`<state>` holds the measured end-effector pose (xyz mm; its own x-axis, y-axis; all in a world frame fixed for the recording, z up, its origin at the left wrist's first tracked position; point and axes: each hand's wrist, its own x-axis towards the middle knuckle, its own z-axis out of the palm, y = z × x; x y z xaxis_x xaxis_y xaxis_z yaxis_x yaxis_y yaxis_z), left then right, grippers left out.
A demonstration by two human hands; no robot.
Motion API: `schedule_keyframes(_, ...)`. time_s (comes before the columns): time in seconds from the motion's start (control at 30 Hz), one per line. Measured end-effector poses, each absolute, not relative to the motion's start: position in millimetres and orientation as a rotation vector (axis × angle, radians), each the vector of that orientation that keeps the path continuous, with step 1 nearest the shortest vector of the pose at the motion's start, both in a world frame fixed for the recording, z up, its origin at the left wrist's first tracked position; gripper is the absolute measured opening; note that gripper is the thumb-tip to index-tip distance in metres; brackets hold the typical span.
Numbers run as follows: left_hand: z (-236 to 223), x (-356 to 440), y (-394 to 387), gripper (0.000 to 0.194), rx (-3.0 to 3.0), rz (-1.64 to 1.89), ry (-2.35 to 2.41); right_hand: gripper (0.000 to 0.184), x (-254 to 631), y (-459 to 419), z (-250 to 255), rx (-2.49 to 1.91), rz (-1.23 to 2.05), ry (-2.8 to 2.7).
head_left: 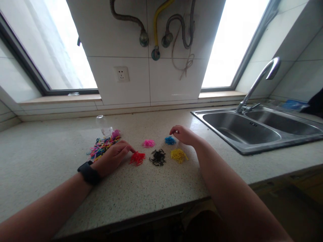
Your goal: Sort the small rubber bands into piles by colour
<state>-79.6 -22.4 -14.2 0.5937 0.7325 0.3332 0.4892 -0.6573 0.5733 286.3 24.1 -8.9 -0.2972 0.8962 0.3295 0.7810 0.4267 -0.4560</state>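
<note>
Multicoloured pile (101, 148) beside clear container (102, 125), hands (117, 151) (183, 133) at red pile (137, 158), blue pile (170, 140), grip unclear

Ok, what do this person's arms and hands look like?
The left arm and right arm show no sleeves. The left hand and right hand wear no gloves. A black wristband, perhaps a watch, circles the left wrist; the right wrist is bare.

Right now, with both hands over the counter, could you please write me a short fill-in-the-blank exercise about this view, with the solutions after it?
The left hand has its fingertips at the ____ pile.
The right hand is nearest the ____ pile.
Just right of the black pile lies the ____ pile.
The wristband is on the ____ arm.
Missing words: red; blue; yellow; left.
</note>
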Motion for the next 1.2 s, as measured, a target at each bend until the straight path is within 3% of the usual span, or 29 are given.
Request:
schedule_keyframes(0.4, -2, -78, -26, 0.038, 2.432, 0.895, 1.014, 0.023, 281, 32, -16, -1.314, 0.271, -1.927)
schedule_keyframes(0.7, 21, -136, 15, 0.041, 2.267, 1.122, 1.478, 0.023, 280, 31, -13, -1.323, 0.257, -1.942)
schedule_keyframes(1.0, 10, -205, 40, 0.040, 2.331, 0.596, 1.615, 0.024, 279, 33, -14, -1.334, 0.286, -1.941)
schedule_keyframes(1.2, 13, -204, 37, 0.039, 2.472, 0.535, 1.424, 0.024, 280, 35, -16, -1.343, 0.290, -1.942)
